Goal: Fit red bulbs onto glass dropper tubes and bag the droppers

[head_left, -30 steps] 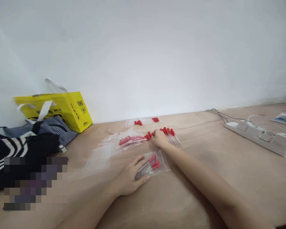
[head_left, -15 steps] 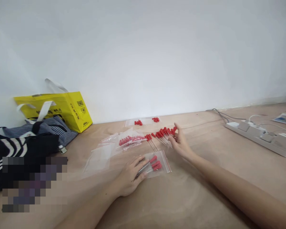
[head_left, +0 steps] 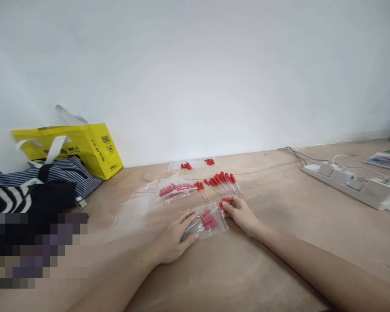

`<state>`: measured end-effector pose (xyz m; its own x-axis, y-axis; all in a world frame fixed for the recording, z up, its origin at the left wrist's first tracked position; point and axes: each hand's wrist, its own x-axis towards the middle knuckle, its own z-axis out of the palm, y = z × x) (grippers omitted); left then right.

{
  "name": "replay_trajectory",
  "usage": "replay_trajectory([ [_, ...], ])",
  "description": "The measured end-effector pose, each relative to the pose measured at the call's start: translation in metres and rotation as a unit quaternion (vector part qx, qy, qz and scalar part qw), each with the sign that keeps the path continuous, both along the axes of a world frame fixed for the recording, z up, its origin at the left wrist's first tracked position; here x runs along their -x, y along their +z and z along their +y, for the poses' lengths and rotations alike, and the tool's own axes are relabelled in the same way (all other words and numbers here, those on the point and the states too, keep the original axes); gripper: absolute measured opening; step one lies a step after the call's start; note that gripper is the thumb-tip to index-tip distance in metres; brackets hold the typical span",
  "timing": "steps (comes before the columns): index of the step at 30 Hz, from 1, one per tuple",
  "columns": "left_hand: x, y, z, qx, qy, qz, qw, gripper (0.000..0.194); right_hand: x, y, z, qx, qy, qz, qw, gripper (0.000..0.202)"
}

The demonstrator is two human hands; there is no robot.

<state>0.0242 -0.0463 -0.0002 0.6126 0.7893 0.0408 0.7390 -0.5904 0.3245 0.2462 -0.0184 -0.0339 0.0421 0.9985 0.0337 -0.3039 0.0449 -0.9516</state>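
A clear zip bag [head_left: 211, 234] with several red-bulbed droppers [head_left: 209, 220] inside lies on the table. My left hand [head_left: 177, 236] rests on the bag's left end, with tweezers partly hidden under its fingers, so its grip is unclear. At the bag's right, open end, my right hand [head_left: 238, 212] pinches a red-bulbed dropper [head_left: 225, 203] by the bulb; its tube points into the bag. Behind the hands a fan of loose droppers [head_left: 225, 180] lies on the table, with a few more [head_left: 199, 187] to its left.
Filled bags [head_left: 175, 190] and flat bags [head_left: 133, 212] lie to the left. Another bag [head_left: 196, 165] is by the wall. A yellow bag [head_left: 104, 151] and dark striped bags [head_left: 55, 195] stand far left, a power strip [head_left: 344, 182] at right.
My right hand has moved from the loose droppers down and left to the bag's opening, now with a dropper in its fingers. The view has shifted slightly.
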Motion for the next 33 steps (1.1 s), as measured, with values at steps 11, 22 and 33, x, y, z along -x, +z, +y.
replay_trajectory([
  [11, 0.000, -0.004, 0.003, -0.031, -0.025, -0.013, 0.999, 0.050, 0.002, 0.000, -0.002, 0.003, 0.111, -0.190, 0.975, 0.032],
  [22, -0.001, -0.002, 0.001, -0.026, -0.022, -0.011, 0.999, 0.051, -0.003, -0.002, 0.003, -0.090, 0.119, -0.381, 0.912, 0.017],
  [33, 0.005, -0.008, 0.007, -0.056, 0.031, -0.069, 0.996, 0.041, 0.015, 0.031, 0.068, -0.086, -0.035, -0.553, 0.828, 0.008],
])
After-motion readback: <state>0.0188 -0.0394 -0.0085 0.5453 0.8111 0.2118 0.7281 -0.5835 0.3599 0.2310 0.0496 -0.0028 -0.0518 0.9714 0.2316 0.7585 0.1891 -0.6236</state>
